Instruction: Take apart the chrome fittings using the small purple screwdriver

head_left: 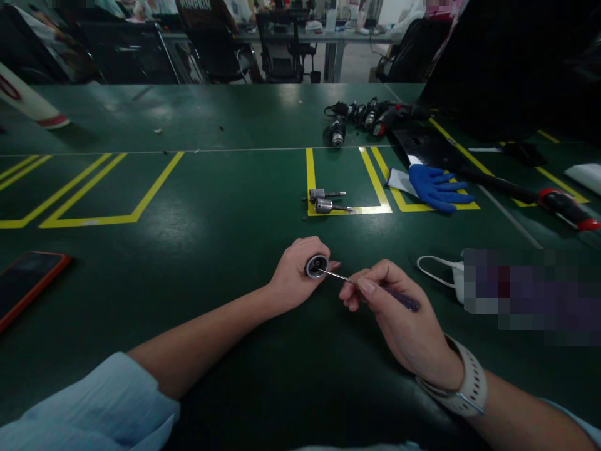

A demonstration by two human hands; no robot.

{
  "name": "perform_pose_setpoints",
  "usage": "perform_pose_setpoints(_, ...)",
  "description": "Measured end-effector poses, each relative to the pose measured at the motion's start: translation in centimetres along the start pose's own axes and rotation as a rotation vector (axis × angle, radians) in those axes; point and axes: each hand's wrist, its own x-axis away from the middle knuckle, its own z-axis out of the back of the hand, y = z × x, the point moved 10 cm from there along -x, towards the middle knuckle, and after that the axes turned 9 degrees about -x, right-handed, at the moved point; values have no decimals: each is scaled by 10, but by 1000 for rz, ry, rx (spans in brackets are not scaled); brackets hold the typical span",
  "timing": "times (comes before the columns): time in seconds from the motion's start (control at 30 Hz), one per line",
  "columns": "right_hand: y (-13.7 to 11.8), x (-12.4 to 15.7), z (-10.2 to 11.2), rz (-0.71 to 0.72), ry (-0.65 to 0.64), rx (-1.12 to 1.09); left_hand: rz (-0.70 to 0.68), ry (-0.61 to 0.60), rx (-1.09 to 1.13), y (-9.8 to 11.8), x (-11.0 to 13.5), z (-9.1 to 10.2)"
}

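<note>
My left hand (300,275) is wrapped round a round metal housing (310,268), its open end turned toward me. Inside that dark opening some parts show, too small to make out. A screwdriver (399,297) with a dark purple handle lies in the fingers of my right hand (394,307), and its thin shaft reaches into the housing's opening. Beyond my hands, two metal rotors with shafts lie side by side: a farther one (319,195) and a nearer one (325,205). Tiny dark bits lie just left of them.
Yellow tape outlines (338,211) mark the green table (211,263). To the right are a blue glove (434,185), a black tool with a red-tipped handle (561,207) and a white mask (457,279). Corded black tools (370,116) lie farther back. A phone (30,279) lies left.
</note>
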Motion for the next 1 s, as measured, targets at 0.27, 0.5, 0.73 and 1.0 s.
perform_pose_setpoints(0.27, 0, -1, 0, -24, 4, 6, -2, -7, -52, -1, 1, -1)
perform_pose_setpoints(0.5, 3, -2, -1, -88, 56, -185, 27, 46, 15, -2, 0, 5)
perform_pose_setpoints(0.73, -4, 0, -2, 14, -5, 11, 5, 10, 24, -1, 0, 2)
perform_pose_setpoints(1.0, 3, -3, -2, -80, 3, -92, 9, 3, 6, 0, -1, 2)
